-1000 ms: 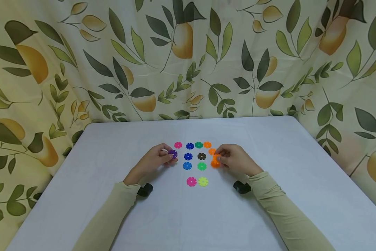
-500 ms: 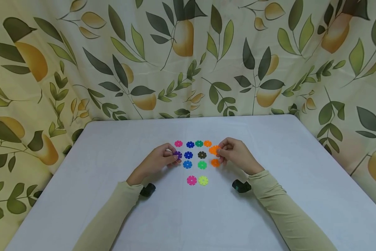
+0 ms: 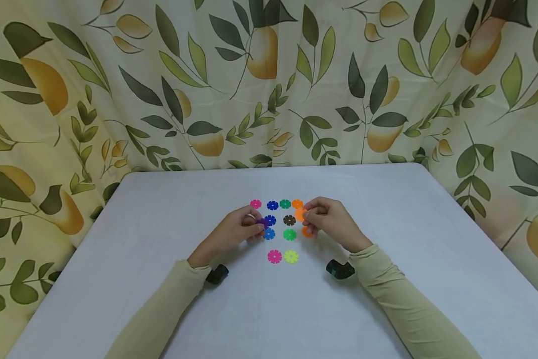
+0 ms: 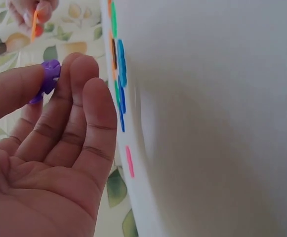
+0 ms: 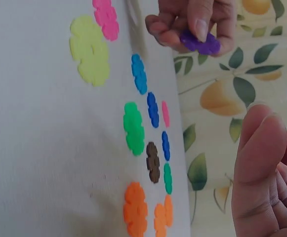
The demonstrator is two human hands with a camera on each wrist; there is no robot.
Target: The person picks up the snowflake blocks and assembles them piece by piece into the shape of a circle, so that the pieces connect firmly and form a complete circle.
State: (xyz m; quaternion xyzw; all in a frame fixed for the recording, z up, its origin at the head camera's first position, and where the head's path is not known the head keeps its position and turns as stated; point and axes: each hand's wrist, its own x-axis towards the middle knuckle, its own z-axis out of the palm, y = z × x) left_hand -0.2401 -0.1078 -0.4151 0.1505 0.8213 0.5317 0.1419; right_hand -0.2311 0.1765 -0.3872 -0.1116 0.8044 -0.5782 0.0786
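We are observing the left hand [image 3: 238, 230] pinching a purple notched plastic disc [image 4: 51, 79] and the right hand [image 3: 334, 223] pinching an orange notched plastic disc [image 3: 300, 214], both above the white-covered table [image 3: 260, 309], judging each light, stiff, best held by its rim.

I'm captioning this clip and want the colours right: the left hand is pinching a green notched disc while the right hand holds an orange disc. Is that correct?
Not quite: the notched disc that the left hand is pinching is a purple disc, not green, as the left wrist view shows. The right hand does hold an orange disc.
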